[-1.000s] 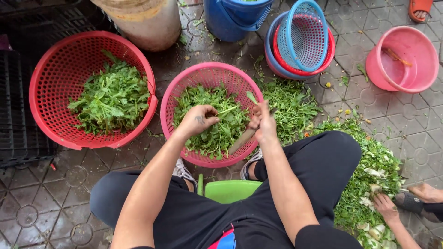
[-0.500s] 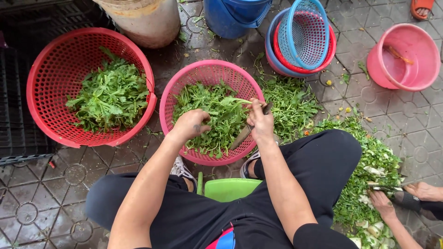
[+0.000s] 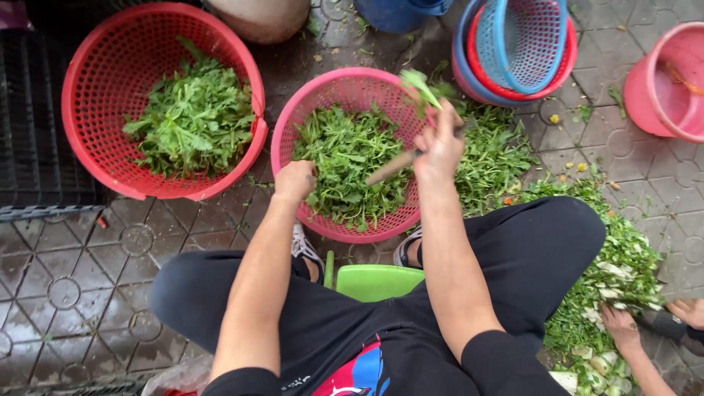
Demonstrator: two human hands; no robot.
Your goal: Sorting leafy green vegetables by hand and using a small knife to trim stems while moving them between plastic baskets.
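I sit on a low green stool (image 3: 375,280) over a pink basket (image 3: 334,86) full of leafy greens (image 3: 345,158). My right hand (image 3: 438,144) is raised above the basket's right rim. It grips a knife with a wooden handle (image 3: 390,168) and pinches a green sprig (image 3: 419,83) that sticks up from the fingers. My left hand (image 3: 295,180) is closed and rests among the greens at the basket's near left edge.
A large red basket (image 3: 92,70) with sorted greens stands at the left. Stacked blue and red baskets (image 3: 519,45) and a pink bucket (image 3: 666,84) are at the upper right. Loose greens (image 3: 497,155) lie on the paving at right, where another person's hand (image 3: 621,328) works.
My right hand has lifted a sprig out of the pink basket and moved up and to the right. My left hand has slid down to the basket's near edge.
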